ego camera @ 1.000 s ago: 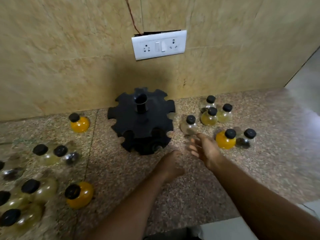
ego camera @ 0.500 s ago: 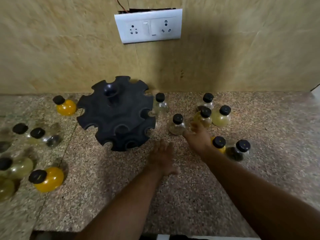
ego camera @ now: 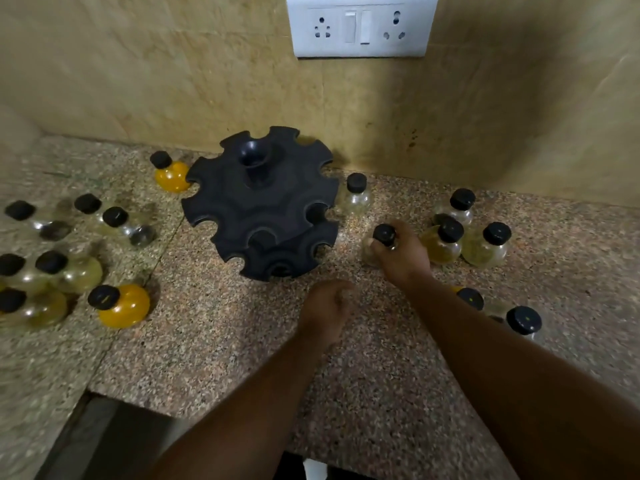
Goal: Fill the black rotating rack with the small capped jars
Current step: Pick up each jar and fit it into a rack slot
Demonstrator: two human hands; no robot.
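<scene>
A clear capped jar (ego camera: 383, 234) is gripped by the fingers of the right hand (ego camera: 403, 259), on the speckled surface (ego camera: 225, 358) just right of the black rack (ego camera: 263, 206). The left hand (ego camera: 329, 306) is held in front of the rack, fingers curled in with nothing seen in them. Other capped jars are stood left and right of the rack, an amber jar (ego camera: 171, 176) just beside its left edge.

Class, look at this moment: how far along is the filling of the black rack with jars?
Done: nothing visible; every slot that shows in the black rack is empty. In hand: the right hand grips a clear jar just right of the rack; the left hand, curled, holds nothing. Left: every jar, including the orange jar at near left and the yellowish jar beside the right hand.
</scene>
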